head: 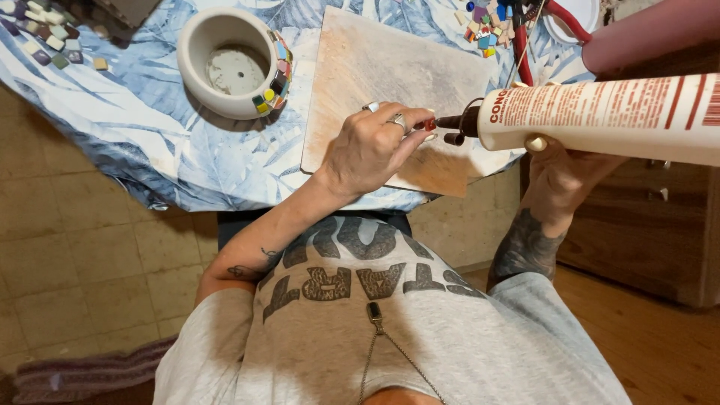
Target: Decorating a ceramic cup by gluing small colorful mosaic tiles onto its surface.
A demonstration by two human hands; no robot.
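My left hand [367, 146], with rings on its fingers, pinches a small red mosaic tile [430, 124] against the dark nozzle of a glue bottle. My right hand [559, 176] grips that white glue bottle [600, 112] from below and holds it level, pointing left. Both hands hover over the near edge of a worn wooden board [390, 75]. A white ceramic pot [236, 64], with coloured tiles stuck along part of its rim, stands left of the board.
A blue leaf-patterned cloth [150, 135] covers the table. Loose tiles lie at the far left [45, 34] and the far right [487, 26], beside red-handled nippers [525, 52] and a white dish [574, 15]. A wooden cabinet [645, 232] stands to the right.
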